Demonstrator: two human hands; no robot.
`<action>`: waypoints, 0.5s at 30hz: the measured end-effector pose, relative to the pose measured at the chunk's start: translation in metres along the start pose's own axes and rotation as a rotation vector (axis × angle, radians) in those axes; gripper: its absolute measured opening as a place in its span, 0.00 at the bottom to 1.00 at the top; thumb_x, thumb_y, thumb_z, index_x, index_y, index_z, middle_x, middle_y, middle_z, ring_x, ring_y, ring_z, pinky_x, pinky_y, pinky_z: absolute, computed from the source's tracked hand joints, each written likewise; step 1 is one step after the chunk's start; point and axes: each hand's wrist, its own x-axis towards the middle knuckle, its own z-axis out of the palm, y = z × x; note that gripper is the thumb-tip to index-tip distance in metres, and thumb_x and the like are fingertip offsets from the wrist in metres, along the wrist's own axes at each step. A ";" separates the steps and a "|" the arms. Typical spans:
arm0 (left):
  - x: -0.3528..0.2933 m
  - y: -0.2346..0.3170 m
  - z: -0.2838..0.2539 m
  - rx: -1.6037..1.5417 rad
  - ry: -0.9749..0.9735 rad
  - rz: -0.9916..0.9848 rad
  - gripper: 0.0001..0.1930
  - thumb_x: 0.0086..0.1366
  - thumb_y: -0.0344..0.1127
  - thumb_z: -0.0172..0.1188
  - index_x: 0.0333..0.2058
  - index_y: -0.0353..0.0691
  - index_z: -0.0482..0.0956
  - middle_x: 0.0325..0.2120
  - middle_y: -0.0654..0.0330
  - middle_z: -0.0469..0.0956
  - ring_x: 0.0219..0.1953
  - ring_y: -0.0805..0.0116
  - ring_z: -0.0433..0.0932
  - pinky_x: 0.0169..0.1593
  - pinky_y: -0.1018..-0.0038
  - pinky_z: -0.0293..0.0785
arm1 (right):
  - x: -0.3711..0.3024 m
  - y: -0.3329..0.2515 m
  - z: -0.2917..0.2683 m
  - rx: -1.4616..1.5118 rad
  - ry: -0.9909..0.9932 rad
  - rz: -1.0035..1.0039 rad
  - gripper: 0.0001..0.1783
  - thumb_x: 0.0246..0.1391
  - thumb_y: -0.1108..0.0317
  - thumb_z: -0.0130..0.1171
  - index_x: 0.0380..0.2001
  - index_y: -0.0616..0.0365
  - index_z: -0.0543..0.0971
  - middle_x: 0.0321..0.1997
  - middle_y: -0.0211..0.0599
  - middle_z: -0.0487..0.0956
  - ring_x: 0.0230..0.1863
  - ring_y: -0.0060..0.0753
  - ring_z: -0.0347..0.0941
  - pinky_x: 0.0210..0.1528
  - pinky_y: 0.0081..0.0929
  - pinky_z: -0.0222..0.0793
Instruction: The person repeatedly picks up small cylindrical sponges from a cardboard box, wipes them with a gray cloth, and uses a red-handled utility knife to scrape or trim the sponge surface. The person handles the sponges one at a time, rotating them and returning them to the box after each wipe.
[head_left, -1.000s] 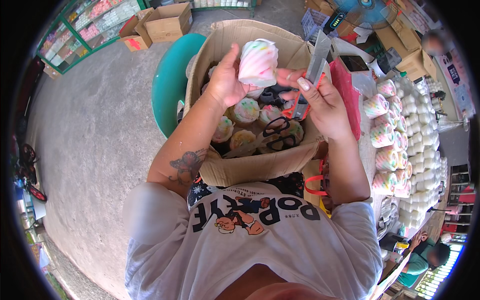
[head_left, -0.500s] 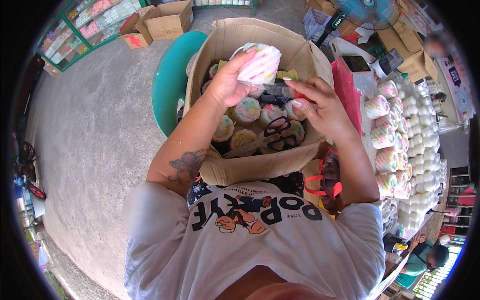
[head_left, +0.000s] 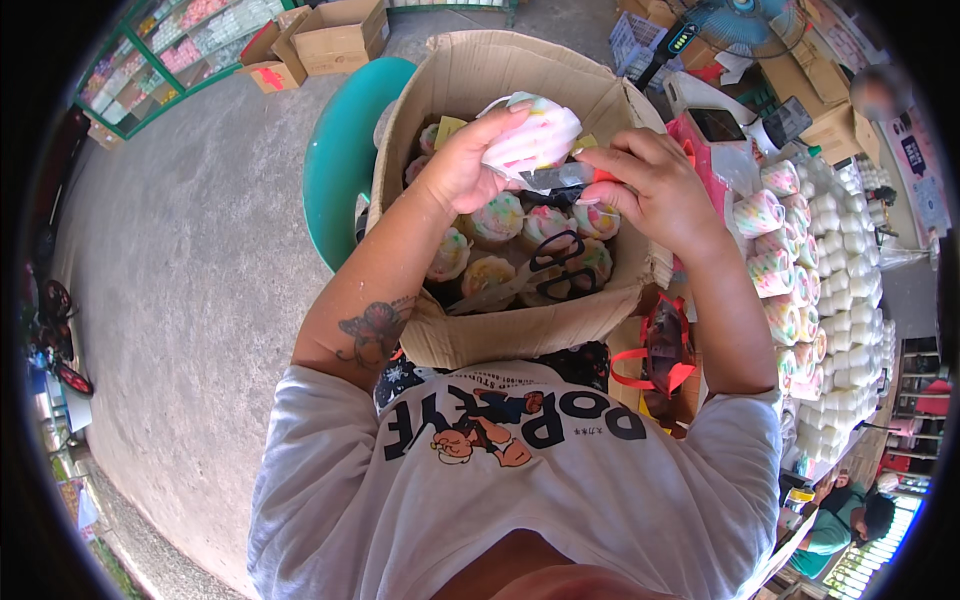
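My left hand (head_left: 468,165) is closed round a swirled white-and-pink candle-like piece (head_left: 537,137), tipped on its side above the cardboard box. My right hand (head_left: 650,180) grips a knife (head_left: 557,177) by its red handle. The knife's short, wide grey blade points left and lies against the lower edge of the piece; whether it cuts in, I cannot tell. Below, several similar colourful swirled pieces (head_left: 497,217) stand in the box. Scissors (head_left: 562,268) with black handles rest on top of them, blades partly covered.
The open cardboard box (head_left: 520,325) stands right in front of me, beside a teal round-edged chair or tub (head_left: 335,160). At right, a table bears rows of white pieces (head_left: 835,300) and coloured swirled ones (head_left: 770,275). A fan (head_left: 740,22) and a phone (head_left: 715,125) are beyond.
The piece in my left hand has shifted slightly right and tilted. My right hand has moved a little right and up, and the knife's blade shows more clearly against the piece's edge.
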 end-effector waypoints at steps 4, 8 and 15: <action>0.000 -0.001 -0.004 -0.009 -0.014 -0.006 0.27 0.62 0.51 0.53 0.53 0.37 0.69 0.46 0.53 0.76 0.48 0.61 0.77 0.48 0.63 0.75 | 0.005 -0.001 -0.012 -0.071 0.091 -0.048 0.21 0.37 0.56 0.68 0.38 0.45 0.81 0.31 0.27 0.73 0.36 0.33 0.70 0.41 0.33 0.63; 0.000 0.001 -0.006 -0.028 -0.051 -0.014 0.27 0.63 0.51 0.53 0.53 0.37 0.68 0.47 0.53 0.75 0.47 0.61 0.77 0.47 0.64 0.75 | -0.004 0.000 -0.010 0.085 0.071 0.042 0.21 0.37 0.58 0.68 0.39 0.46 0.81 0.32 0.28 0.74 0.37 0.35 0.70 0.42 0.33 0.63; 0.001 -0.002 -0.005 -0.001 -0.027 0.000 0.27 0.62 0.50 0.54 0.53 0.38 0.69 0.47 0.53 0.76 0.49 0.62 0.76 0.51 0.63 0.73 | -0.003 -0.013 0.003 0.170 0.125 0.072 0.22 0.38 0.58 0.69 0.39 0.49 0.78 0.33 0.32 0.76 0.37 0.40 0.73 0.39 0.36 0.68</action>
